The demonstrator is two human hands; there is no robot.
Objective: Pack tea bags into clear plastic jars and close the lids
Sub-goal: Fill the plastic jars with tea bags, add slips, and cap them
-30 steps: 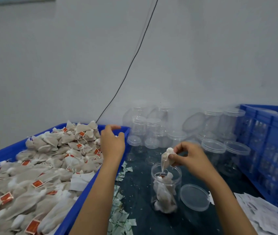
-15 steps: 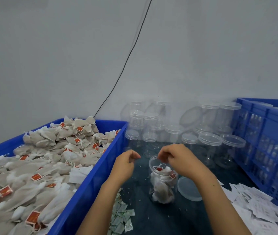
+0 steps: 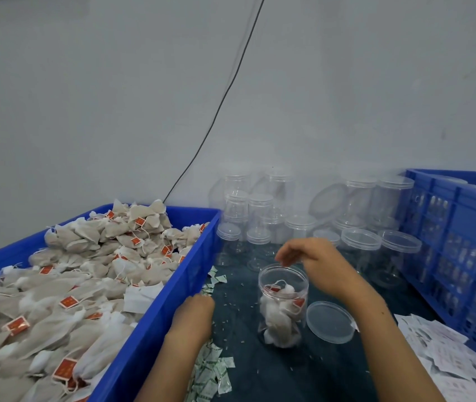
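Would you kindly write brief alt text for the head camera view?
An open clear jar holding tea bags stands on a dark table, the right hand above its mouth and its lid lying beside it. The left hand is by a blue crate of tea bags.

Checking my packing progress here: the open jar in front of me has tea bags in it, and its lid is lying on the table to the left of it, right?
Not quite. The head view shows the loose lid lying on the table to the right of the open jar, not the left. The rest holds: the jar is uncapped and has tea bags inside.
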